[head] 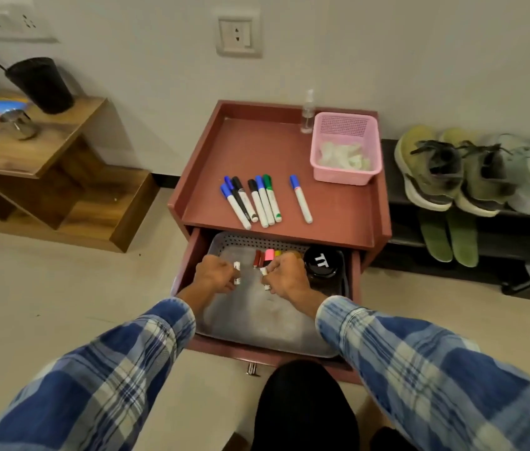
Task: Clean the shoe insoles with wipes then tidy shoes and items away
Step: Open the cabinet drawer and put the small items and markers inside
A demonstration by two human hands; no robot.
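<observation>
Reaching into the open reddish-brown cabinet drawer point(189, 255), both hands work over a grey perforated plastic tray point(257, 320). Left hand point(216, 275) curled round white-barrelled markers point(237, 272); right hand point(286, 276) likewise gripping a marker bundle point(264, 271). Pink plastic basket point(343, 178) holding white wipes point(343, 156) sits on the cabinet top. Olive-green shoes point(426, 170) stand on the black rack at right, 2 green insoles point(436, 236) on the shelf below.

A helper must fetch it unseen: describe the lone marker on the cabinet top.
Find the red cabinet against the wall. On its top, left of the pink basket, lies a blue-capped marker. It is alone, apart from the bunch of markers further left.
</observation>
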